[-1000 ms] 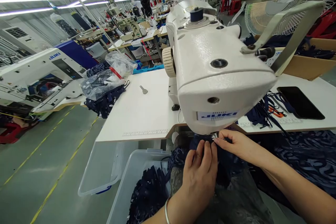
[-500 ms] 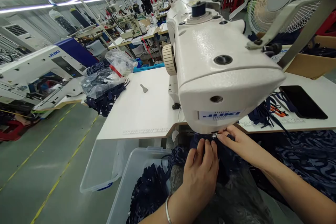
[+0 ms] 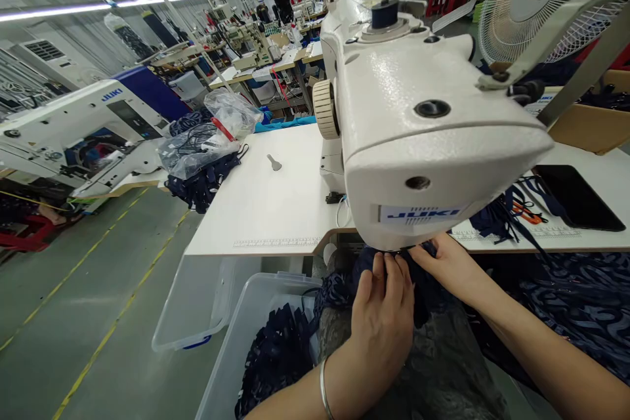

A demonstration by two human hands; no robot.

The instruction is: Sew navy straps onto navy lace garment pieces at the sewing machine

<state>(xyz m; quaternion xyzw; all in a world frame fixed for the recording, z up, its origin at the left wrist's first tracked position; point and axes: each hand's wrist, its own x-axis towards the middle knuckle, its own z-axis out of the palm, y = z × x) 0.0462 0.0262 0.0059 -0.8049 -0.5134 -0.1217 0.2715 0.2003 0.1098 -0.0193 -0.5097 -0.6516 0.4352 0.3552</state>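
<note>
Navy patterned fabric (image 3: 339, 289) lies under the head of a white sewing machine (image 3: 423, 138) and hangs toward my lap. My left hand (image 3: 386, 315), with a bangle on its wrist, presses bent fingers together on the fabric just below the machine head. My right hand (image 3: 453, 268) pinches the same fabric from the right side. Its fingertips are partly hidden by the machine head, as are the needle and presser foot.
A clear plastic bin (image 3: 246, 328) with navy strips stands lower left. On the white table lie a small metal piece (image 3: 274, 163), bagged navy goods (image 3: 207, 144), orange-handled snips (image 3: 529, 213) and a black phone (image 3: 578, 197). A handwheel (image 3: 325, 109) juts from the machine's left.
The view has shifted slightly, so the machine sits a little further right. Both hands stay on the fabric by the machine head; my right fingertips are more hidden now.
</note>
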